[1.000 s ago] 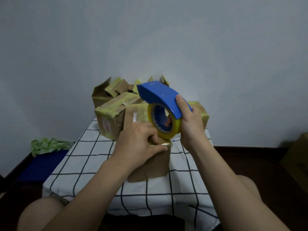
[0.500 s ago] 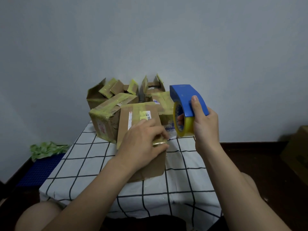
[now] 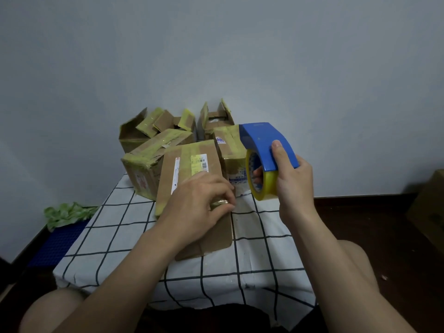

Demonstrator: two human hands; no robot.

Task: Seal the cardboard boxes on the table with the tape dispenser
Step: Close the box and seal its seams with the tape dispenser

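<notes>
As the left hand (image 3: 198, 204) grips the nearest box (image 3: 189, 168), one of five on the worktop (image 3: 259, 248), the right hand (image 3: 294, 186) has its grip clamped on the lone tape dispenser (image 3: 263, 141)

A plain room that looks like part of a home, used as a makeshift parcel-packing corner. A bare, pale grey wall (image 3: 312, 68) meets a dark wooden floor (image 3: 372, 224) along a dark skirting board (image 3: 360, 197). Against the wall stands a small low table (image 3: 264, 248) draped in a white cloth with a black grid. Worn cardboard boxes (image 3: 149, 159), patched with yellowish tape, crowd its far end; the front box (image 3: 189, 164) bears a printed barcode label. A blue tape dispenser (image 3: 266, 145) is held above the cloth. On the floor to the left lie a blue mat (image 3: 62, 241) and crumpled green material (image 3: 67, 212); another carton (image 3: 430, 207) sits at the far right.
</notes>
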